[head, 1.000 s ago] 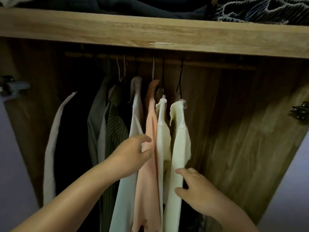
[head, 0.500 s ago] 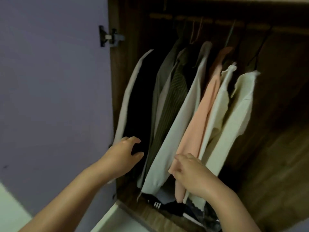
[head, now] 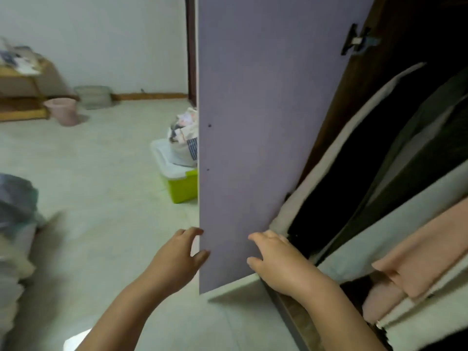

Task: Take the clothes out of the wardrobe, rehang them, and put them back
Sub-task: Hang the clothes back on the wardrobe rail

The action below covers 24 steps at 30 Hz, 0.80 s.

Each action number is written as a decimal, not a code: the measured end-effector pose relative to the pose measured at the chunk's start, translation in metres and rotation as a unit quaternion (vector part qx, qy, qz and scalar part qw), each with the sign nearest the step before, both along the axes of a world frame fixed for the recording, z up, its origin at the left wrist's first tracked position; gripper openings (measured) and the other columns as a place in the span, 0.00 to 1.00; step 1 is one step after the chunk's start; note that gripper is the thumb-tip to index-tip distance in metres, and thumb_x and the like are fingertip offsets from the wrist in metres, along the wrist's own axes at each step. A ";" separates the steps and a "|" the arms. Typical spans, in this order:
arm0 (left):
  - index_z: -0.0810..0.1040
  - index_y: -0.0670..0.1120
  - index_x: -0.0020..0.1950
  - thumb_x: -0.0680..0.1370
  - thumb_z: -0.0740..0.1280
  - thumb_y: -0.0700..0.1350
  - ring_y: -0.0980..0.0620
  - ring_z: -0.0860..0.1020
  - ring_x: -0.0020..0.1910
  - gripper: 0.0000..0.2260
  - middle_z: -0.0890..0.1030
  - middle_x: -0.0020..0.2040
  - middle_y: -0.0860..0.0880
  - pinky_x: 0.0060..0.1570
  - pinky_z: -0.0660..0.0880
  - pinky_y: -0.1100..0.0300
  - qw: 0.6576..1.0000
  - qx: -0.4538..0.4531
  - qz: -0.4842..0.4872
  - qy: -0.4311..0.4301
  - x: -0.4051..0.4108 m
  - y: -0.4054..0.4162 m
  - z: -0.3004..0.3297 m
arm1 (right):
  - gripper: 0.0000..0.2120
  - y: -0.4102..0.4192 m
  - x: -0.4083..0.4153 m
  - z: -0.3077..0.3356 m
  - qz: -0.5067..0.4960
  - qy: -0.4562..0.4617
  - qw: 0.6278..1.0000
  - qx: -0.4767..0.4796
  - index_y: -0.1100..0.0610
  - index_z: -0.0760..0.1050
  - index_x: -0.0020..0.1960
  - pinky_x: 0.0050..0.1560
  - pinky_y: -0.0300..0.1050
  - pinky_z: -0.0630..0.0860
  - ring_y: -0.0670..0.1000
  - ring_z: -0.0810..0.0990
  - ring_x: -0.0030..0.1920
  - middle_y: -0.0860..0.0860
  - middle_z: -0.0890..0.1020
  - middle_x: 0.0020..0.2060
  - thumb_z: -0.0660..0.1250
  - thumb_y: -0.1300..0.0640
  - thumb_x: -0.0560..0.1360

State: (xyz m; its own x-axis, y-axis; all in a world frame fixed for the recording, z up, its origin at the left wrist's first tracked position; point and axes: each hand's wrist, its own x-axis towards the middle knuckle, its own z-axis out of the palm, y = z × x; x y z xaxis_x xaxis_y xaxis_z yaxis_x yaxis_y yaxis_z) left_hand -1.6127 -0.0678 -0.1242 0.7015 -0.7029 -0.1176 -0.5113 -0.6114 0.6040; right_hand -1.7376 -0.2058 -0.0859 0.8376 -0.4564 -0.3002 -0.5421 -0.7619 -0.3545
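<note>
Green bin (head: 182, 189) holds bagged clothes (head: 184, 139); both hands' fingers (head: 196, 231) hang relaxed, holding nothing.

We see the wardrobe (head: 359, 102) at the right of the view with its lilac door (head: 253, 122) swung open toward us, edge-on at centre frame. A metal hinge (head: 358, 43) joins the door to the dark wooden carcass near the top. Inside, the clothes hang side by side and slant from upper right to lower left. From the door side inward we note a white garment (head: 336, 153), a black garment (head: 354, 173), a dark olive garment (head: 410, 153), a pale white garment (head: 395, 224) and a peach garment (head: 430, 252). The hangers and the rail lie outside the view.
</note>
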 end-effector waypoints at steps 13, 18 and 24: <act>0.66 0.50 0.69 0.78 0.63 0.51 0.51 0.72 0.63 0.20 0.69 0.68 0.50 0.62 0.69 0.59 0.969 0.008 0.246 0.037 0.134 0.232 -0.017 | 0.22 0.186 0.205 -0.005 0.235 -0.004 0.972 -0.003 0.52 0.59 0.73 0.66 0.47 0.63 0.53 0.60 0.70 0.52 0.64 0.69 0.55 0.51 0.80; 0.65 0.47 0.70 0.78 0.63 0.49 0.50 0.71 0.65 0.22 0.70 0.68 0.47 0.61 0.67 0.60 0.951 0.019 0.307 0.013 0.184 0.308 -0.008 | 0.23 0.257 0.274 -0.009 0.299 -0.018 0.954 -0.012 0.52 0.59 0.73 0.67 0.46 0.62 0.53 0.61 0.70 0.52 0.64 0.69 0.56 0.51 0.80; 0.65 0.48 0.70 0.79 0.62 0.49 0.50 0.74 0.60 0.20 0.70 0.67 0.48 0.56 0.70 0.61 0.920 0.022 0.390 0.031 0.217 0.385 -0.010 | 0.22 0.328 0.346 -0.017 0.385 -0.008 0.923 -0.006 0.52 0.59 0.73 0.66 0.46 0.63 0.54 0.62 0.69 0.53 0.65 0.69 0.56 0.52 0.80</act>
State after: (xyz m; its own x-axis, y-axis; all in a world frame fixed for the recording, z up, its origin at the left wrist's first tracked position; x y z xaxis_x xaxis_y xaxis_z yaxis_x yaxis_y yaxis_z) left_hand -1.3957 0.3173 -0.1337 0.9817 0.0181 -0.1896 0.1275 -0.8021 0.5835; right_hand -1.3913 0.1226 -0.1030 0.9195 0.2720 -0.2837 0.1664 -0.9234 -0.3460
